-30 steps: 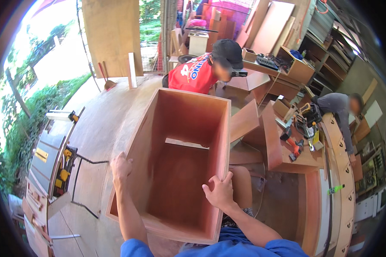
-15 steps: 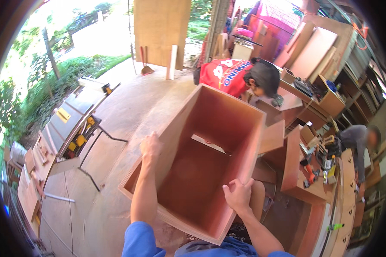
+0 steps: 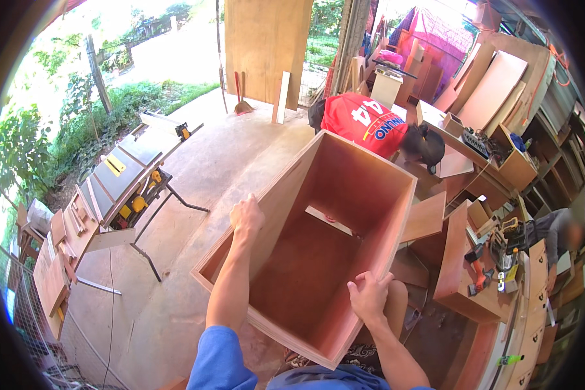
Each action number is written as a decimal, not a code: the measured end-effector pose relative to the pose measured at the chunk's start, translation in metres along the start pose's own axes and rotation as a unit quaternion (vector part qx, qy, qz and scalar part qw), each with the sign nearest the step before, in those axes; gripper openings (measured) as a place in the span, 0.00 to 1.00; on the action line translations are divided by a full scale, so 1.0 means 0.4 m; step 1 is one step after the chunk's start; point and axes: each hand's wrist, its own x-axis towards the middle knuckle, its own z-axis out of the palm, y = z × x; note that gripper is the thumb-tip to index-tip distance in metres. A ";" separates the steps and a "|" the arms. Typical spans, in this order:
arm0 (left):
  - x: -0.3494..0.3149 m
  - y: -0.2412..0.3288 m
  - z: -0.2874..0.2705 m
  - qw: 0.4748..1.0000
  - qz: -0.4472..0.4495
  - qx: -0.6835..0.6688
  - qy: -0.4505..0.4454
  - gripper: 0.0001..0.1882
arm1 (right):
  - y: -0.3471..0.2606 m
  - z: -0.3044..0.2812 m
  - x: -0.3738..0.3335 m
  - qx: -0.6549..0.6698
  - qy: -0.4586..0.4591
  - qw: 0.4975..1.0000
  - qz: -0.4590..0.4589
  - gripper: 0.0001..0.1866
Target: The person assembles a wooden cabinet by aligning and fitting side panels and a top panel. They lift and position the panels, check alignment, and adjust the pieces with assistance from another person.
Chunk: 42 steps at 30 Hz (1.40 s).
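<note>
A large open-topped wooden cabinet box (image 3: pixel 309 260), with reddish-brown inner walls and a slot-like gap at its far end, stands tilted in front of me. My left hand (image 3: pixel 247 216) is closed on the edge of its left side, where a narrow side compartment (image 3: pixel 214 263) runs along. Around the right-hand rim, close to my body, curl the fingers of my right hand (image 3: pixel 369 296). The underside of the box is hidden, and my lap shows partly beneath it.
A table saw (image 3: pixel 120 172) on folding legs stands at the left, wood offcuts (image 3: pixel 68 224) beside it. Beyond the box a person in a red shirt (image 3: pixel 361 120) bends low. Rightward, an orange cordless drill (image 3: pixel 480 276) lies among tools; another person in grey (image 3: pixel 552 234) leans over there.
The whole view has shifted, so the box and surroundings sit slightly farther right. Both my hands keep about the same places on the box. The person in red has lowered their head.
</note>
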 end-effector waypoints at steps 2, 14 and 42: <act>0.003 -0.001 0.002 1.000 -0.004 -0.002 -0.003 0.22 | -0.004 -0.003 0.001 0.001 -0.005 1.000 0.008 0.19; 0.030 -0.073 0.005 0.991 0.108 -0.014 -0.071 0.34 | -0.010 0.006 0.006 0.004 -0.012 1.000 0.028 0.19; 0.080 -0.059 0.050 0.995 0.071 0.048 -0.052 0.39 | 0.025 -0.003 -0.002 -0.011 -0.010 0.999 0.048 0.25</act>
